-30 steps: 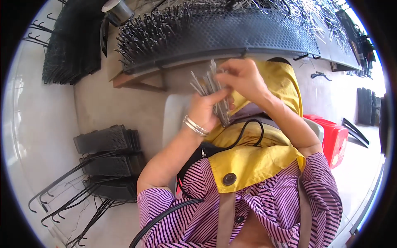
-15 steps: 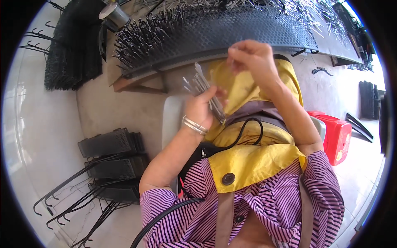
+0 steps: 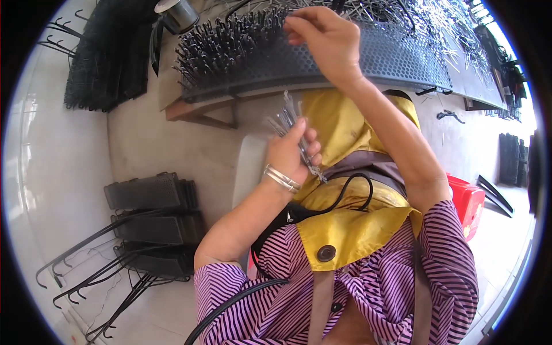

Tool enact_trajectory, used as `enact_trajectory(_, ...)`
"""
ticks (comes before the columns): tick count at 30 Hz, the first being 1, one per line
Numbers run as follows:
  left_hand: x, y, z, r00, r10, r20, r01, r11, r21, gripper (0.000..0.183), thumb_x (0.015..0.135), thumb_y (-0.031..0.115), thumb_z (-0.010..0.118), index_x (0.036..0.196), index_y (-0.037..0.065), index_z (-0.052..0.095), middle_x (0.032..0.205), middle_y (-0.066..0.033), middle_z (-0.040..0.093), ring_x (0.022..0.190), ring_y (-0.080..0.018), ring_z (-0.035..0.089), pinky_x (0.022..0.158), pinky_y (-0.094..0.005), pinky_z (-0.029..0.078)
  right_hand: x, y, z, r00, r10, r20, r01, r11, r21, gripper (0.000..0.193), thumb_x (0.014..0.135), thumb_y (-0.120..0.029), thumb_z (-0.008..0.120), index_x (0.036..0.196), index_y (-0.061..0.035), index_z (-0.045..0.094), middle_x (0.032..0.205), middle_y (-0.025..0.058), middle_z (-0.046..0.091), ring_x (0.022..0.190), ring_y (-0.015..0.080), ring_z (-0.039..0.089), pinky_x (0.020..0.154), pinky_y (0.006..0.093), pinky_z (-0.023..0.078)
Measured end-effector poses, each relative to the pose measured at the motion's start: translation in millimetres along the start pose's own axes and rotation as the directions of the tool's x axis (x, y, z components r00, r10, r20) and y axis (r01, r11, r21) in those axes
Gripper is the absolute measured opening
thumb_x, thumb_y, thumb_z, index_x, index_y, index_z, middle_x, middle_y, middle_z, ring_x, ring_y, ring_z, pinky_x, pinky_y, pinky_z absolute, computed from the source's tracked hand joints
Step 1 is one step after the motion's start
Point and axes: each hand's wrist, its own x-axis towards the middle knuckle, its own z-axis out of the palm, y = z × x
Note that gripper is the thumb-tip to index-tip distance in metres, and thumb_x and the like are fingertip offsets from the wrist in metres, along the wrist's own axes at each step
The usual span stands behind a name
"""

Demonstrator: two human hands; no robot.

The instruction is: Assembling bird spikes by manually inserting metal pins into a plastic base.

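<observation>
In front of my lap, my left hand (image 3: 290, 152) is closed around a bundle of thin silvery metal strips (image 3: 286, 117), which stick out above and below the fist. My right hand (image 3: 330, 43) is raised over a black perforated metal panel (image 3: 397, 63) lying on a table. Its thumb and fingers are pinched together near the panel's filled part; what they hold, if anything, is too small to make out. Many dark thin metal pieces (image 3: 215, 52) stand upright in the left part of the panel, close to the right fingertips.
A metal mug (image 3: 179, 15) stands at the table's far left. Loose silvery strips (image 3: 422, 26) lie heaped behind the panel. Black racks with hooked rods (image 3: 152, 224) are stacked on the floor at left. A red stool (image 3: 466, 204) is at my right.
My right hand has moved forward and left, from above the lap to over the upright pieces. My left hand keeps its bundle and sits slightly farther right and lower in the picture.
</observation>
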Motion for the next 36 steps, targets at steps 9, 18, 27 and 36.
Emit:
enact_trajectory(9, 1.0, -1.5, -1.2, 1.000, -0.006, 0.008, 0.007, 0.995, -0.099, 0.011, 0.081, 0.016, 0.052, 0.086, 0.008, 0.046, 0.065, -0.0053, 0.049, 0.047, -0.0156, 0.043, 0.038, -0.0281, 0.034, 4.7, 20.6, 17.1, 0.973, -0.179, 0.145, 0.216, 0.926, -0.309, 0.007, 0.071, -0.008, 0.062, 0.075, -0.0028, 0.061, 0.062, 0.0058, 0.060, 0.051, 0.0100, 0.056, 0.049, 0.0209, 0.046)
enact_trajectory(18, 2.4, -2.0, 0.2, 1.000, 0.005, 0.007, -0.004, 0.992, -0.127, 0.013, 0.080, 0.017, 0.052, 0.087, 0.007, 0.046, 0.065, -0.0053, 0.048, 0.047, -0.0156, 0.043, 0.038, -0.0279, 0.033, 9.4, 18.7, 29.5, 0.742, -0.044, 0.669, 0.647, 0.310, -0.696, 0.010, 0.066, -0.008, 0.048, 0.068, -0.0057, 0.058, 0.062, 0.0130, 0.058, 0.060, 0.0300, 0.058, 0.050, 0.0372, 0.046)
enact_trajectory(27, -0.9, 1.2, 3.2, 0.997, 0.044, 0.070, -0.042, 0.998, -0.041, 0.013, 0.084, 0.023, 0.046, 0.087, 0.010, 0.047, 0.067, -0.0016, 0.047, 0.052, -0.0139, 0.042, 0.044, -0.0269, 0.032, -42.2, -18.4, -23.3, 0.823, 0.272, 0.499, 0.178, 0.711, -0.680, 0.020, 0.072, -0.018, 0.060, 0.080, 0.0005, 0.057, 0.062, 0.0122, 0.057, 0.055, 0.0209, 0.055, 0.053, 0.0293, 0.044)
enact_trajectory(36, 8.4, -1.7, -4.7, 0.974, 0.226, -0.015, -0.225, 0.973, 0.046, 0.015, 0.085, 0.016, 0.045, 0.084, 0.003, 0.051, 0.084, -0.0104, 0.056, 0.076, -0.0249, 0.056, 0.063, -0.0379, 0.048, -56.6, -7.8, -50.8, 0.957, 0.209, 0.204, -0.081, 0.861, -0.501, 0.008, 0.070, -0.005, 0.060, 0.074, 0.0011, 0.058, 0.058, 0.0037, 0.054, 0.053, 0.0073, 0.049, 0.049, 0.0211, 0.040)
